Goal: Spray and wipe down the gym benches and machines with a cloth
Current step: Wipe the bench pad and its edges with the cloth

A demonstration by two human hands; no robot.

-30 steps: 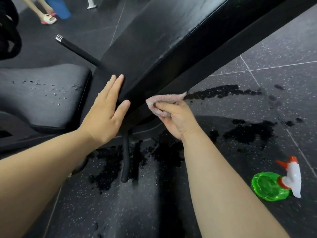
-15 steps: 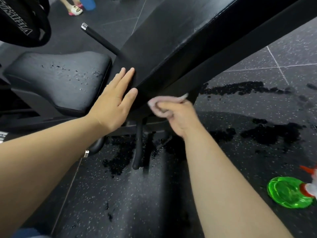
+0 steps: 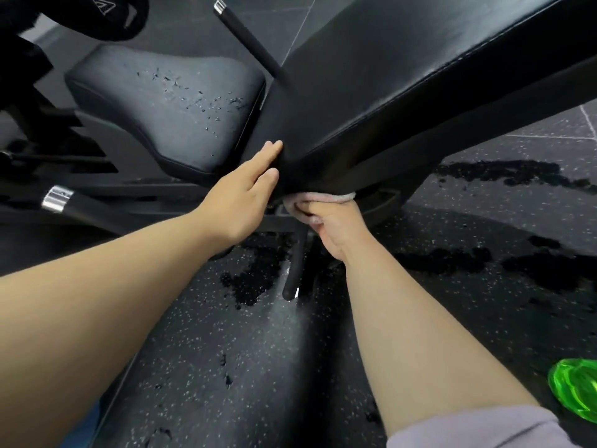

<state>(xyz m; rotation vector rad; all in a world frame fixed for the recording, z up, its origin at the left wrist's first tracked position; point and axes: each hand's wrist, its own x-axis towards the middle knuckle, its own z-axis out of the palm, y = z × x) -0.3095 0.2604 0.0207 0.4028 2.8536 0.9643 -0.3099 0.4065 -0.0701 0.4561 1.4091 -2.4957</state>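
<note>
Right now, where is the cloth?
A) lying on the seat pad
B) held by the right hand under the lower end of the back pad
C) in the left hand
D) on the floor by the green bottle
B: the right hand grips the pink cloth up against the underside of the back pad at its lower end, while the left hand rests flat on the pad's edge and holds nothing.

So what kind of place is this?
Most likely a gym: a black padded vinyl bench backrest, a matching padded seat dotted with droplets, and speckled black rubber flooring.
</note>
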